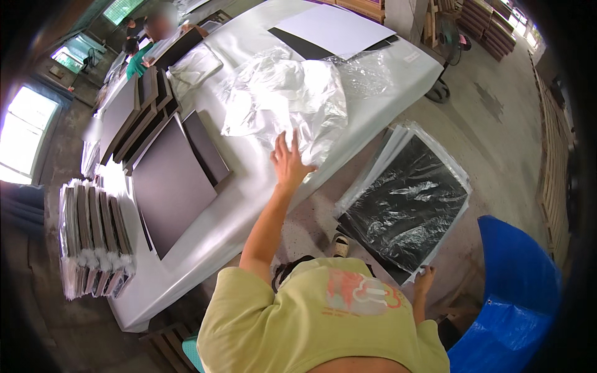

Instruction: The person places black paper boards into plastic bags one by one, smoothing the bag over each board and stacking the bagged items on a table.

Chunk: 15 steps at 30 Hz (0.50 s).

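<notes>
My left hand (289, 163) is over the table's near edge with its fingers spread and nothing in it. Just beyond its fingertips lies a crumpled heap of clear plastic bags (283, 93). Down on my right, my right hand (425, 280) has its fingers closed on the near corner of a black sheet in clear plastic (413, 199). That sheet lies over a stack of others like it, whose plastic edges show along the left side. What supports the stack is hidden.
Large dark boards (171, 180) and stacked dark panels (140, 112) lie on the table's left side, beside upright plastic-wrapped bundles (93, 236). White sheets (336, 30) rest at the far end. A blue tarp (516, 298) stands at right, a fan (451, 43) beyond. People work at far left.
</notes>
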### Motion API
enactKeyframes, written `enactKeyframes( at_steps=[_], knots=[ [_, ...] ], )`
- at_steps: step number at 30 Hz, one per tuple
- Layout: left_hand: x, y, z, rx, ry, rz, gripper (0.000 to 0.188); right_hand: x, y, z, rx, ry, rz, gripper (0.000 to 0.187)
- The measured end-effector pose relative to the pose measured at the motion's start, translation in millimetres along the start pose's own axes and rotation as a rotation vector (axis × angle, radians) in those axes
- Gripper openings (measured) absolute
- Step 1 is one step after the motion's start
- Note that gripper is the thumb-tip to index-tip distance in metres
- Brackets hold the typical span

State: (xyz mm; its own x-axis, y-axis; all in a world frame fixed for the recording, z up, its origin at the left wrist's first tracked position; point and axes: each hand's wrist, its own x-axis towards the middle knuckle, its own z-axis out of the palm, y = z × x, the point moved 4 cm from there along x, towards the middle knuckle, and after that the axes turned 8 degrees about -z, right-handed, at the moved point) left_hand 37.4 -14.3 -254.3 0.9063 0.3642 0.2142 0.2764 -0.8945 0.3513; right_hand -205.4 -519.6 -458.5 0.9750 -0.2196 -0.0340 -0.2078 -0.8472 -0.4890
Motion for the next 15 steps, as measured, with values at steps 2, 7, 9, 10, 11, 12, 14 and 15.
enactKeyframes(
  at_steps=[2, 7, 9, 10, 11, 12, 14, 15],
  knots=[
    [-9, -32, 11, 0.174, -0.271, 0.098, 0.110, 26, -29, -7, 0.055, 0.072, -0.141, 0.028],
    [-20, -43, 34, 0.086, -0.320, 0.230, 0.085, 102, -166, -12, 0.356, 0.081, -0.385, 0.022],
    [-16, -32, 30, -0.037, -0.266, 0.243, 0.058, 125, -229, -10, 0.440, 0.068, -0.504, 0.014],
    [-8, -36, 33, -0.056, -0.231, 0.259, 0.055, 133, -263, -10, 0.522, 0.024, -0.564, 0.012],
    [1, -38, 36, -0.074, -0.198, 0.277, 0.052, 140, -293, -9, 0.524, -0.033, -0.631, 0.010],
    [18, -38, 33, -0.154, -0.073, 0.239, 0.047, 147, -315, -5, 0.556, -0.055, -0.709, 0.010],
    [58, -63, 13, -0.413, 0.274, 0.145, 0.041, 148, -376, -5, 0.629, -0.099, -0.873, 0.014],
    [84, -47, -13, -0.528, 0.284, 0.023, 0.039, 155, -395, -11, 0.644, -0.096, -0.929, 0.016]
  ],
)
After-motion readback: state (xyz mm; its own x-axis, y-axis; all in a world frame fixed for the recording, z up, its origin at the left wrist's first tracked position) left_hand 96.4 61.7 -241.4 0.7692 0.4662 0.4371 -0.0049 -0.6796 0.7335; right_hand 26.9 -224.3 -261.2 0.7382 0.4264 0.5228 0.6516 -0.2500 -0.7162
